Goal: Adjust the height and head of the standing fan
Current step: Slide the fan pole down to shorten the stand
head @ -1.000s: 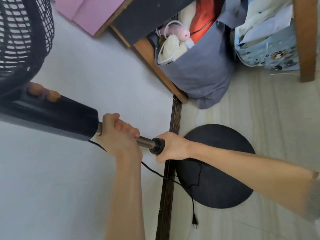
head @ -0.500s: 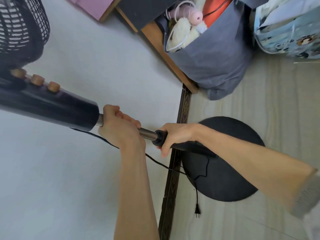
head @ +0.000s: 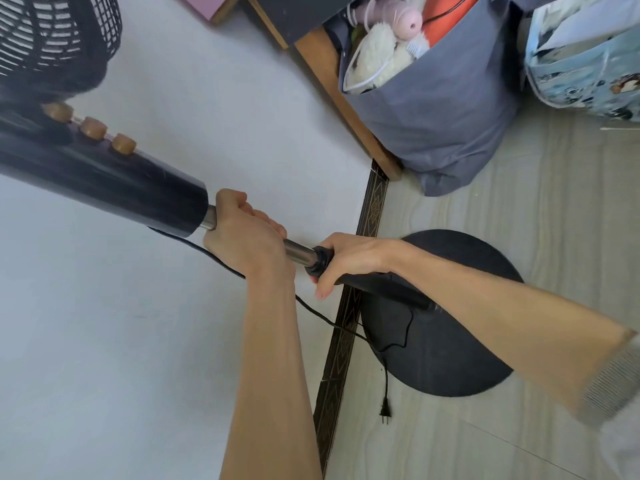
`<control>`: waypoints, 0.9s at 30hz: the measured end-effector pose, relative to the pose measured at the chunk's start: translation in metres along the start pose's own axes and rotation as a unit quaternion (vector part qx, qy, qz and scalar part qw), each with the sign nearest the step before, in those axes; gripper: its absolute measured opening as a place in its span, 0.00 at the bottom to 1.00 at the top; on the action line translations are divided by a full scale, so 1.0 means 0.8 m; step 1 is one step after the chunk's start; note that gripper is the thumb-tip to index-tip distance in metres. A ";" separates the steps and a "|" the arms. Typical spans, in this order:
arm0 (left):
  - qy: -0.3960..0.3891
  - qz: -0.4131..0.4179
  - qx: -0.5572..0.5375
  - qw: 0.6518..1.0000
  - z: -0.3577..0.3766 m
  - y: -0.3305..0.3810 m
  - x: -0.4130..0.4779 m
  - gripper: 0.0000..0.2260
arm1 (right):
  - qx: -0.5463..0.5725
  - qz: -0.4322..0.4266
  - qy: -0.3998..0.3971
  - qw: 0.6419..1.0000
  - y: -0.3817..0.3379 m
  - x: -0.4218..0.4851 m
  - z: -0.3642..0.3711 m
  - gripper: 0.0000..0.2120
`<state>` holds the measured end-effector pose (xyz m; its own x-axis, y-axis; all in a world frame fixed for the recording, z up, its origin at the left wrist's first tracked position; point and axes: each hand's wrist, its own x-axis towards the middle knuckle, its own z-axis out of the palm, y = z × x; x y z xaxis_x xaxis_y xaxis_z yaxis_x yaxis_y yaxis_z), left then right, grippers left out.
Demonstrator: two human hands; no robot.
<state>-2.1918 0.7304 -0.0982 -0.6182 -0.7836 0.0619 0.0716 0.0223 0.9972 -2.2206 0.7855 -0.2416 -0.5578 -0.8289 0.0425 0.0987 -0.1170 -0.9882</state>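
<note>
A black standing fan stands close to a white wall, seen from above. Its grille head (head: 52, 39) is at the top left, above a dark control column (head: 104, 185) with three tan buttons (head: 91, 128). My left hand (head: 246, 237) grips the silver inner pole (head: 299, 252) just below the column. My right hand (head: 349, 259) is wrapped round the black height collar (head: 320, 261) at the top of the outer tube. The round black base (head: 460, 341) sits on the floor below.
The unplugged power cord (head: 384, 393) trails over the base, its plug on the pale wood floor. A grey fabric bin (head: 433, 109) full of soft items and a blue patterned bag (head: 585, 74) stand beyond the base. A dark patterned skirting strip (head: 346, 323) runs along the wall.
The view has shifted, so the fan's buttons show more fully. Both hands stay on the pole; my right hand has turned on the collar, with its fingers now curling further round it.
</note>
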 end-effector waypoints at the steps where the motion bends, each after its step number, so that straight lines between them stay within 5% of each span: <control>1: 0.003 0.002 0.002 1.000 0.002 0.000 0.001 0.16 | -0.010 0.003 0.061 0.998 0.003 0.004 0.007 0.09; 4: 0.020 0.010 0.000 1.000 0.006 -0.001 0.004 0.14 | -0.075 -0.047 0.354 0.931 0.026 0.014 0.054 0.10; 6: 0.031 0.012 -0.001 0.999 0.006 -0.003 0.005 0.14 | -0.102 -0.092 0.437 0.889 0.036 0.016 0.075 0.08; 8: 0.031 0.013 0.004 0.999 0.004 -0.004 0.005 0.14 | -0.086 -0.104 0.389 0.911 0.034 0.013 0.061 0.11; 11: 0.014 0.006 0.007 1.000 0.003 -0.004 0.005 0.14 | -0.025 -0.041 0.104 0.993 0.009 0.001 0.010 0.10; 13: 0.006 0.004 0.013 1.000 0.006 -0.003 0.005 0.15 | -0.008 -0.002 -0.020 1.000 -0.005 -0.001 -0.014 0.10; 15: 0.005 0.006 0.017 1.000 0.010 -0.003 0.004 0.15 | -0.016 0.011 -0.015 1.000 -0.010 0.003 -0.014 0.09; 17: 0.014 0.007 0.016 1.000 0.013 -0.003 0.004 0.15 | -0.033 0.000 0.127 0.991 -0.001 0.008 0.010 0.09; 20: 0.033 0.005 0.002 0.999 0.013 -0.006 0.005 0.15 | -0.112 -0.071 0.381 0.915 0.021 0.012 0.057 0.07; 22: 0.037 0.007 0.003 0.999 0.010 -0.008 0.004 0.15 | -0.144 -0.104 0.434 0.883 0.027 0.010 0.068 0.10; 24: 0.025 0.015 0.011 1.000 0.009 -0.008 0.002 0.15 | -0.125 -0.120 0.356 0.918 0.024 0.008 0.051 0.10; 27: -0.003 0.018 0.019 1.000 0.011 -0.007 0.001 0.15 | 0.004 -0.041 0.078 0.996 0.000 -0.004 0.005 0.08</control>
<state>-2.1995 0.7355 -0.1035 -0.6199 -0.7785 0.0982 0.0647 0.0741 0.9952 -2.2159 0.7863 -0.2410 -0.6849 -0.7217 0.0999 0.0535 -0.1865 -0.9810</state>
